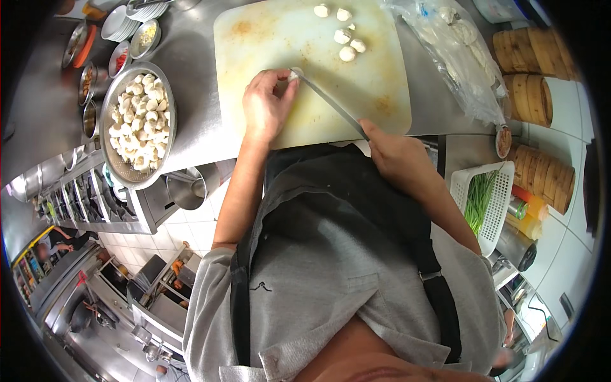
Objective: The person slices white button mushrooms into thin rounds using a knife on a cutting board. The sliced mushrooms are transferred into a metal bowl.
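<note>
My left hand [269, 102] holds a white button mushroom [295, 73] between thumb and fingers, over the left-middle part of a pale plastic cutting board [248, 52]. My right hand [396, 155] grips a kitchen knife [334, 106] near the board's lower right edge; its handle is mostly hidden in the fist. The blade slants up and left, its tip end at the mushroom. Several whole mushrooms [347, 53] and a small piece [352, 26] lie at the board's upper right. To the left, a perforated metal colander [173, 119] holds many white mushrooms [143, 119].
Small bowls [119, 59] and stacked plates [119, 24] stand at the upper left of the steel counter [195, 95]. A clear plastic bag [448, 62] with white contents lies right of the board. Further right are bamboo steamers [527, 100] and a white basket [491, 229] of green stalks.
</note>
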Demonstrator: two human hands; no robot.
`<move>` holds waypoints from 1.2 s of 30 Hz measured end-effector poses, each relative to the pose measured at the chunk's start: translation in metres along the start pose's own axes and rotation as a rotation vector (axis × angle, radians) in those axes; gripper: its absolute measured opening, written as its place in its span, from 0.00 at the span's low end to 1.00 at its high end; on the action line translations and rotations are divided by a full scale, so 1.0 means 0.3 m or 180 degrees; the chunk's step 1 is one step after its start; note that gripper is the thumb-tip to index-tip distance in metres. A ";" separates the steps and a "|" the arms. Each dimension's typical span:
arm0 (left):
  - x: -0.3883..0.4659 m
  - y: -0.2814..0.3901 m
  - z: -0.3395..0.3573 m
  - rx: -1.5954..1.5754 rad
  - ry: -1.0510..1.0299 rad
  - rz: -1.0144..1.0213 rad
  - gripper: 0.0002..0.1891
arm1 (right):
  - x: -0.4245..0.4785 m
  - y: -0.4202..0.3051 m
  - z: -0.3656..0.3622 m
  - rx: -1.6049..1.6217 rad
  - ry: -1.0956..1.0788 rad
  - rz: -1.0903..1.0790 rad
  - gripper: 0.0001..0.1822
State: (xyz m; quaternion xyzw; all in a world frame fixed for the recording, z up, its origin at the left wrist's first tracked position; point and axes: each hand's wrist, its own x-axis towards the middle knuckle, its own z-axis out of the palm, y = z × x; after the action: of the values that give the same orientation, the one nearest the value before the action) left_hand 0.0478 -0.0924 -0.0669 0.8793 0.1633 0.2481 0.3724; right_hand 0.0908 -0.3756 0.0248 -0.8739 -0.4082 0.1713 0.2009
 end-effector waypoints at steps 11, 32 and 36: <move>0.000 -0.006 0.000 0.0047 -0.0078 0.0017 0.10 | 0.086 -0.021 -0.020 0.0079 -0.0537 0.0434 0.23; 0.032 0.054 0.008 0.0304 -0.0064 0.0444 0.17 | -0.063 0.043 -0.028 -0.0449 0.0507 0.0620 0.26; 0.050 0.088 0.005 0.0645 -0.0391 0.0837 0.17 | -0.047 0.034 -0.019 -0.0445 0.0575 0.0474 0.25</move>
State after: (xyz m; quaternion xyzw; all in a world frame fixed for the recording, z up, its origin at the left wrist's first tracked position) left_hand 0.0637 -0.1037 -0.0435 0.9396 0.0481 0.2227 0.2555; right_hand 0.0914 -0.3938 0.0265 -0.9255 -0.3333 0.0775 0.1621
